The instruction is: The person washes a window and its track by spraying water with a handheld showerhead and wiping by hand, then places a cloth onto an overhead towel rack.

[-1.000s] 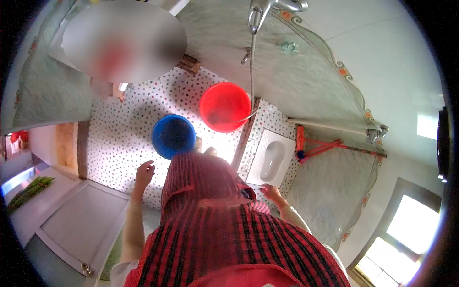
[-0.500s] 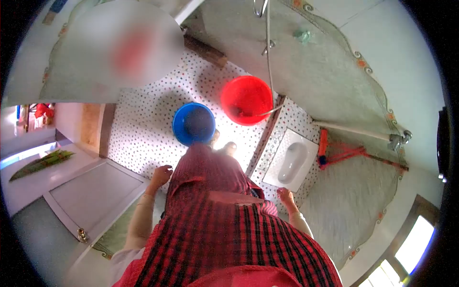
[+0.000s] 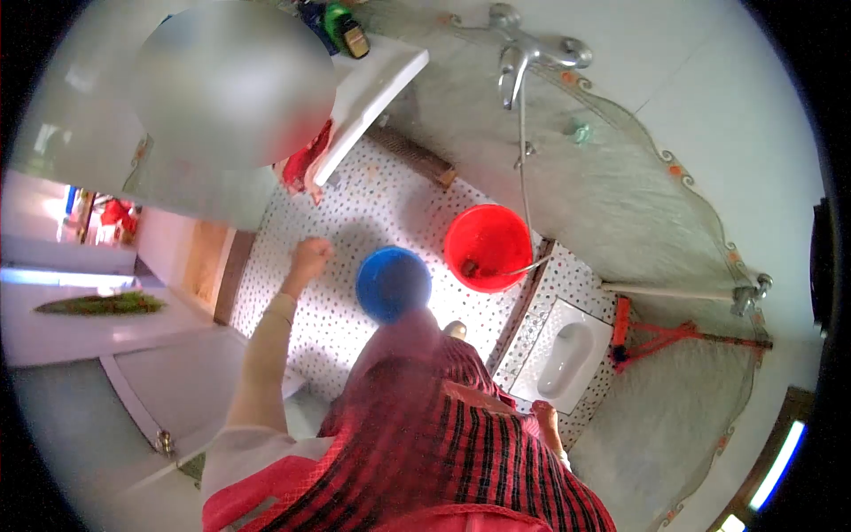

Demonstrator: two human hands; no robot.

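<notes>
My left hand [image 3: 310,259] is held out over the speckled floor, its fingers loosely curled, and nothing shows in it. The blue bucket [image 3: 394,284] is the closest thing to it, standing to its right and apart from it. Down by my right side, my right hand [image 3: 544,415] is near the edge of the squat toilet [image 3: 564,355]; its fingers are too small and blurred to read. A red bucket [image 3: 487,248] stands beyond the blue one, with a shower hose [image 3: 525,177] hanging into it. My red-and-black checked garment [image 3: 470,443] fills the lower view.
A white ledge [image 3: 381,84] with bottles [image 3: 347,35] juts from the far wall. Above the red bucket is a wall tap [image 3: 527,58]. A red-headed floor wiper [image 3: 622,328] leans at right. A door [image 3: 177,386] stands at left. A blurred patch hides the upper left.
The view has shifted, bringing the wall tap and ledge into sight. My left hand has reached farther forward, while the right stays low at my side. Both buckets still stand on the floor.
</notes>
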